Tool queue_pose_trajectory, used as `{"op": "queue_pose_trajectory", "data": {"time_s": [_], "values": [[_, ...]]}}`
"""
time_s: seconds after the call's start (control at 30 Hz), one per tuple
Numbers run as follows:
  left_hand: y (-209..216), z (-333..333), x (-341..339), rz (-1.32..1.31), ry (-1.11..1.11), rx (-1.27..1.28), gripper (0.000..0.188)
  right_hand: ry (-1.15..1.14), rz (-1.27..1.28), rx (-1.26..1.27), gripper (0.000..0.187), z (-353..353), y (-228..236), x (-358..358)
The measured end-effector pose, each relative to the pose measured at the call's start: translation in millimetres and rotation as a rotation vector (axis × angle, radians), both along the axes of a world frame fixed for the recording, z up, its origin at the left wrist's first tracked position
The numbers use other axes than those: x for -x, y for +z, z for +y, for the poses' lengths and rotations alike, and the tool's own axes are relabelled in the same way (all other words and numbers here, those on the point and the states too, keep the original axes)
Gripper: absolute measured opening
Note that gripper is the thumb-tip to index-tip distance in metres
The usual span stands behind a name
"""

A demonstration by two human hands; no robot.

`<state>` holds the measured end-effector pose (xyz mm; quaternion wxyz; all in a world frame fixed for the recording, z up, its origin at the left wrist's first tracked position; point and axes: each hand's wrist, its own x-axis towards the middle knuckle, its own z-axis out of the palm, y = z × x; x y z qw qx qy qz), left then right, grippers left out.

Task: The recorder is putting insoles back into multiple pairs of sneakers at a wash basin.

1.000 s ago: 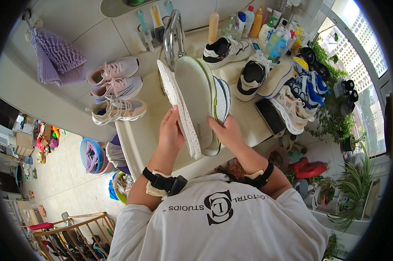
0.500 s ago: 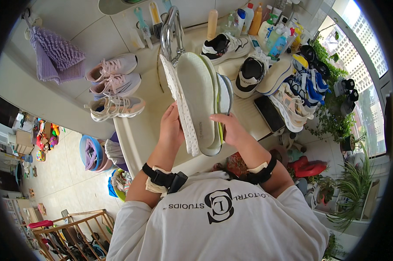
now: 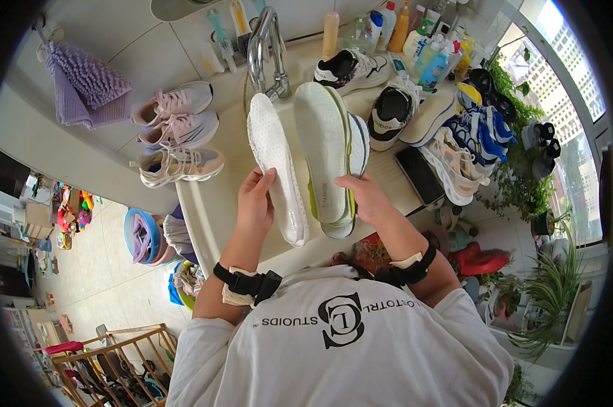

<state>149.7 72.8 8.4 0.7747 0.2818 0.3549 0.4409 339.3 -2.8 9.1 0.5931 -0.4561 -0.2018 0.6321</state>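
- Sink (image 3: pixel 215 214): open room along left edge; phone (image 3: pixel 420 178) near front-right corner.
- Left hand (image 3: pixel 256 201) pinches one white insole (image 3: pixel 280 159); right hand (image 3: pixel 367 200) grips stacked insoles (image 3: pixel 322 146), all above the sink.
- Stack's lower layers partly hidden.

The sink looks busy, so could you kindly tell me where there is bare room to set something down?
The basin is bare between the left hand and three shoes at left. The ribbed ledge is bare between the right hand and the phone. The back right is crowded with bottles and more shoes.
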Motion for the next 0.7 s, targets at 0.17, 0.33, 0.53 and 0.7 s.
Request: {"op": "queue_pose_trajectory", "data": {"time_s": [0.17, 0.33, 0.53, 0.7], "values": [[3.6, -0.1, -13.6, 0.062, -0.011, -0.141, 0.023, 0.047, -0.142, 0.028, 0.034, -1.6, -4.6, 4.0], [1.6, -5.7, -38.6, 0.173, 0.090, -0.297, 0.034, 0.053, -0.111, 0.040, 0.030, -5.6, 7.8, 16.8], [-3.8, -8.8, -51.8, 0.307, 0.191, -0.516, 0.057, -0.016, 0.009, 0.140, 0.031, -12.5, -7.1, 0.7], [-7.9, -14.5, -59.7, 0.337, 0.209, -0.634, 0.072, -0.001, 0.009, 0.107, 0.036, -17.0, 3.3, 0.3]]}}
